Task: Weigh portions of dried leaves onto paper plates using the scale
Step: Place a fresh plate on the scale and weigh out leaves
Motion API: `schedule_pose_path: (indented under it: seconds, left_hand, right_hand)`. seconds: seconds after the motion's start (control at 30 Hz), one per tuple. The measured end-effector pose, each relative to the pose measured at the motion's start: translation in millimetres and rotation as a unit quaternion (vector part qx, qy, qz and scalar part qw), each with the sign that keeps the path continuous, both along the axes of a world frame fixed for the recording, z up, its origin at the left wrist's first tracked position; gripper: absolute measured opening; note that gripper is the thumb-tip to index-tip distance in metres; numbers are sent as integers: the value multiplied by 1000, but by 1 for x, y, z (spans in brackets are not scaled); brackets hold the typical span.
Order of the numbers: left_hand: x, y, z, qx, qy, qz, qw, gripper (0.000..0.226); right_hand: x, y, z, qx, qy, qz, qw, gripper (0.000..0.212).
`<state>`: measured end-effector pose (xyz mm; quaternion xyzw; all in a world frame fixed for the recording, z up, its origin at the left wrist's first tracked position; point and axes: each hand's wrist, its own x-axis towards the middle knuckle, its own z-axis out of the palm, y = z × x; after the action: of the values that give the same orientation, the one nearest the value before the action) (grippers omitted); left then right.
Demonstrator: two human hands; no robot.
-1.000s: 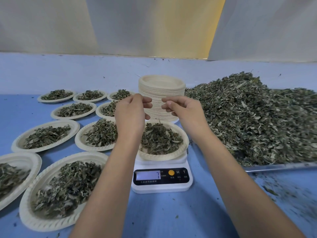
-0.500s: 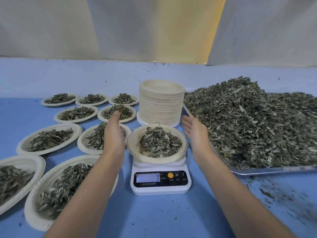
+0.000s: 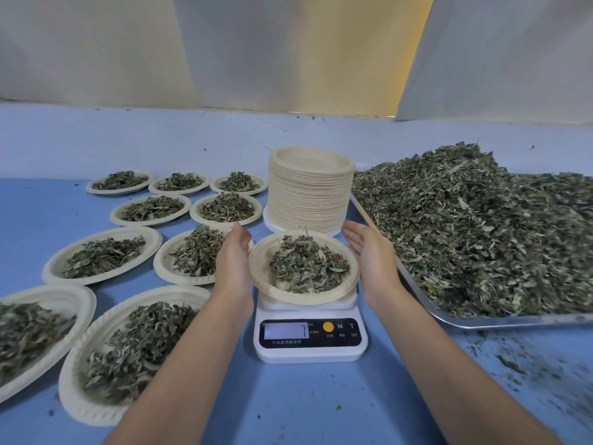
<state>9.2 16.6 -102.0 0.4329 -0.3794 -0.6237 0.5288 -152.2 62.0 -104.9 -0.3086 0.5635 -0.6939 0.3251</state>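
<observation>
A: From the head camera: on the white plastic scale (image 3: 309, 338), a round paper plate (image 3: 263, 285) with a ribbed rim, heaped with crinkled grey-green dried leaves (image 3: 306, 264).

B: And the hands?

A: Left hand (image 3: 232, 261) and right hand (image 3: 369, 261) either side of that plate, palms inward, fingers straight, gripping nothing. Touching the rim or just beside it: cannot tell.

B: Around the scale?

A: Just behind, a tall stack of empty plates (image 3: 309, 194). To the right, a loose heap of leaves (image 3: 481, 226) on a metal tray (image 3: 417, 295).

B: Surface and room?

A: Smooth blue desk (image 3: 321, 406), flecked with crumbs at right, with filled plates (image 3: 102, 255) in rows at left. Pale cloth (image 3: 288, 53) hanging at the back.
</observation>
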Motion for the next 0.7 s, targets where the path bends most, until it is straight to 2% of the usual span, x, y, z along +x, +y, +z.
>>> schedule_pose_path:
  seconds: [0.13, 0.2, 0.3, 0.43, 0.5, 0.53, 0.6, 0.7]
  left_hand:
    - [0, -1, 1, 15, 15, 6, 1000, 43]
    - [1, -3, 1, 12, -4, 17, 1000, 34]
    - [3, -5, 1, 17, -30, 43, 998, 48]
    - [14, -13, 7, 45, 18, 75, 996, 51]
    - [25, -19, 14, 49, 33, 98, 993, 53]
    - [32, -23, 18, 44, 37, 113, 992, 53]
    - [48, -31, 28, 31, 48, 145, 988, 54]
    - [75, -46, 39, 22, 52, 190, 980, 52]
  right_hand:
    - [0, 2, 1, -7, 12, -4, 1000, 35]
    - [3, 2, 3, -16, 13, -6, 1000, 31]
    - [7, 1, 10, -24, 19, -9, 999, 26]
    - [18, -7, 21, -20, 11, -6, 1000, 26]
    - [25, -13, 26, 10, 38, -6, 999, 30]
    - [30, -16, 29, 29, 53, 5, 998, 28]
    - [43, -21, 35, 61, 64, 63, 994, 10]
    - [65, -34, 41, 108, 36, 152, 982, 11]
